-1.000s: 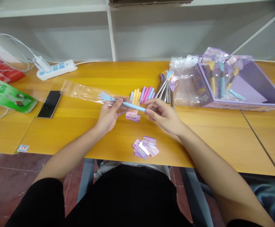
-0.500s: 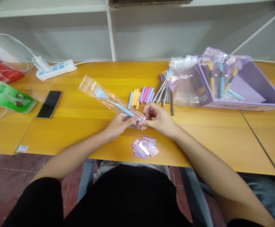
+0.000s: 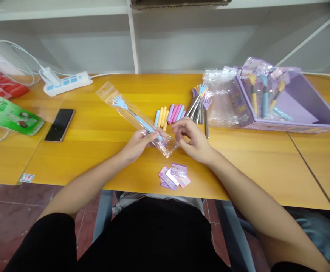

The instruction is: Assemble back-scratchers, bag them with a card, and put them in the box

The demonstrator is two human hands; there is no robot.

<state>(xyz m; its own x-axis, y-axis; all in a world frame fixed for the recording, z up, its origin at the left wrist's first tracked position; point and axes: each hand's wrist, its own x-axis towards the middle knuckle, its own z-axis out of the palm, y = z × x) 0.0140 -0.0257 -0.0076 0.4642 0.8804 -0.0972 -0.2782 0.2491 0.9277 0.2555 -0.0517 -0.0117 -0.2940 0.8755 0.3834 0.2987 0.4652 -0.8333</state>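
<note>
My left hand [image 3: 138,145] is closed around a clear plastic bag [image 3: 108,92], its thumb on top. Inside lies a blue back scratcher [image 3: 144,123] with a hand-shaped head and a metal rod, pointing to the far left. Part of a purple printed card shows under the handle. My right hand [image 3: 193,139] is beside the bag's near end, fingers curled and thumb apart; a crinkled film edge reaches close to its thumb. Beyond the hands lie several coloured handle sleeves [image 3: 161,117] and metal rods with hand-shaped heads [image 3: 206,117]. Small printed cards [image 3: 174,176] lie near the table edge.
At the right is a purple box [image 3: 301,124] with bagged back scratchers, beside clear bags [image 3: 221,102]. A phone [image 3: 59,125], a green package [image 3: 11,113], a power strip [image 3: 68,83] and red packaging [image 3: 3,84] lie at the left. A shelf partition [image 3: 133,41] stands behind.
The bag with the back scratcher has shifted slightly left in my left hand. My right hand's fingers have come away from the handle end, and the bag's near end has spread out.
</note>
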